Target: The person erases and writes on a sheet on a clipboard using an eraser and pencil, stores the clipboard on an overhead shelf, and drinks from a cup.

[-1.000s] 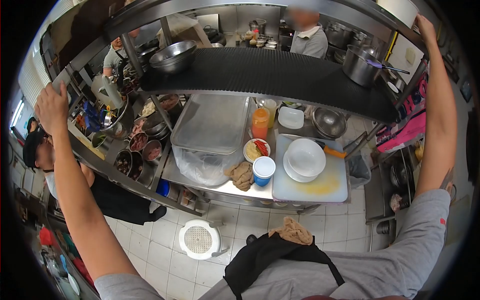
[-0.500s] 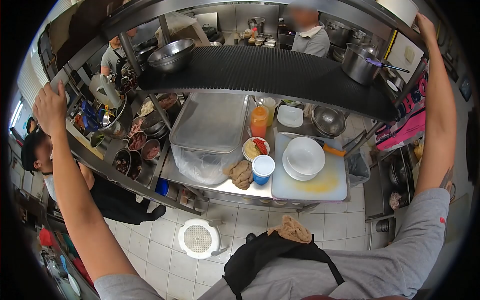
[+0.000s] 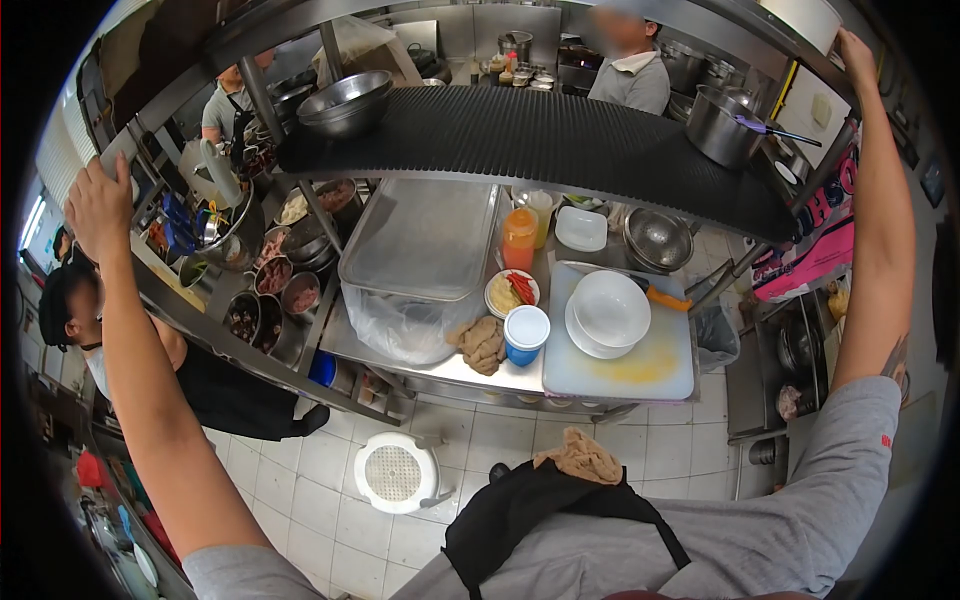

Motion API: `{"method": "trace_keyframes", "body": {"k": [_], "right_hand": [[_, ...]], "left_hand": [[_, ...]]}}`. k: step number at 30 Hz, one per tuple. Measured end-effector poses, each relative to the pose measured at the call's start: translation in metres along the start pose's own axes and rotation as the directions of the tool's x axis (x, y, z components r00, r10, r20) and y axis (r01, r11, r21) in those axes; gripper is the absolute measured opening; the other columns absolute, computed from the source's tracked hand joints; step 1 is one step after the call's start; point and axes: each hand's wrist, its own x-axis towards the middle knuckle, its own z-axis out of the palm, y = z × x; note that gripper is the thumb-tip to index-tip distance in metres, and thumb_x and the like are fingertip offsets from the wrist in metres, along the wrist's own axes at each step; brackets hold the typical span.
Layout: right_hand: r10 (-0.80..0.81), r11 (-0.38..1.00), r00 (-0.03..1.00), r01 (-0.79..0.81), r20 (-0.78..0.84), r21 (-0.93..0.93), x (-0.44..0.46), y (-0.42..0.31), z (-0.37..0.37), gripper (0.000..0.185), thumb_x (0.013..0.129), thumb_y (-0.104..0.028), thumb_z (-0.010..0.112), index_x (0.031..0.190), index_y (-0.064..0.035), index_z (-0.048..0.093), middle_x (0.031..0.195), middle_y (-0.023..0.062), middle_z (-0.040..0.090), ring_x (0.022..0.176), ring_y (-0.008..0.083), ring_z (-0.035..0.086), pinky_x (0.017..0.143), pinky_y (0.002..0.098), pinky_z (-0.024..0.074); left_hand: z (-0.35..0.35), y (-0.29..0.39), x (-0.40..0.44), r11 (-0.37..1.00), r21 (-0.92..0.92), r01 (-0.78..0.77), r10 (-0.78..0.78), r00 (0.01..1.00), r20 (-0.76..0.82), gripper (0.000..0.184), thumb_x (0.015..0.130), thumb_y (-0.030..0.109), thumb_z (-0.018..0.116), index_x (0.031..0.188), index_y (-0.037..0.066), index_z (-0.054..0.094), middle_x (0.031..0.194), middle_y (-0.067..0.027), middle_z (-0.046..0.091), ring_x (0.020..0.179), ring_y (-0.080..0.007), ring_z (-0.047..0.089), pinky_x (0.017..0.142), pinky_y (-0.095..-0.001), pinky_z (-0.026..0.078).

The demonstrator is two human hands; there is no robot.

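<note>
Both arms are raised wide to the sides. My left hand (image 3: pixel 98 212) is up at the far left, its thumb pointing up and its fingers curled by a pale, flat edge I cannot identify. At the top right, my right hand (image 3: pixel 857 60) has its fingers closed at the rim of a white container (image 3: pixel 803 18) on the upper shelf, cut off by the frame. Below, between my arms, stacked white bowls (image 3: pixel 612 310) stand on a stained cutting board (image 3: pixel 655 377), beside a knife with an orange handle (image 3: pixel 668 298).
A ridged black shelf (image 3: pixel 520 135) crosses ahead, holding metal bowls (image 3: pixel 345 105) and a saucepan (image 3: pixel 722 130). A lidded tray (image 3: pixel 420 240), orange bottle (image 3: pixel 519 240) and blue tub (image 3: pixel 526 336) stand on the counter. A white stool (image 3: pixel 396 474) is on the floor. Co-workers stand left and behind.
The co-worker behind the shelf has shifted slightly right, and the one at the left has moved a little. My hands stay in nearly the same places.
</note>
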Motion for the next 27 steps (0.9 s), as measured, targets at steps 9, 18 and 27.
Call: {"method": "trace_keyframes", "body": {"k": [9, 18, 27], "right_hand": [[-0.175, 0.975, 0.984, 0.169, -0.027, -0.147, -0.041, -0.056, -0.009, 0.046, 0.095, -0.045, 0.051, 0.102, -0.0027, 0.068, 0.096, 0.0119, 0.070, 0.086, 0.0215, 0.063, 0.078, 0.0326, 0.0466], [-0.018, 0.998, 0.999, 0.020, 0.041, -0.052, -0.020, -0.030, -0.006, 0.045, 0.098, -0.043, 0.047, 0.107, -0.0028, 0.067, 0.103, 0.0125, 0.070, 0.094, 0.0235, 0.063, 0.085, 0.0327, 0.0462], [-0.005, 0.999, 0.996, 0.009, 0.089, -0.049, -0.001, -0.003, -0.004, 0.044, 0.100, -0.040, 0.044, 0.112, -0.0023, 0.064, 0.108, 0.0126, 0.070, 0.099, 0.0245, 0.063, 0.088, 0.0328, 0.0458]], "left_hand": [[-0.006, 0.002, 0.000, 0.999, 0.015, 0.030, -0.031, 0.993, 0.116, 0.053, 0.101, 0.055, 0.044, 0.121, 0.012, 0.067, 0.113, -0.0095, 0.069, 0.111, -0.0282, 0.064, 0.100, -0.0427, 0.045], [0.000, 0.000, 0.000, 1.000, 0.025, 0.014, -0.016, 0.997, 0.072, 0.055, 0.100, 0.057, 0.044, 0.121, 0.011, 0.067, 0.109, -0.0091, 0.069, 0.106, -0.0271, 0.065, 0.094, -0.0410, 0.047], [-0.001, 0.000, 0.000, 0.999, 0.030, 0.015, -0.018, 0.994, 0.106, 0.055, 0.100, 0.057, 0.044, 0.121, 0.012, 0.067, 0.109, -0.0092, 0.069, 0.106, -0.0270, 0.065, 0.093, -0.0407, 0.047]]}}
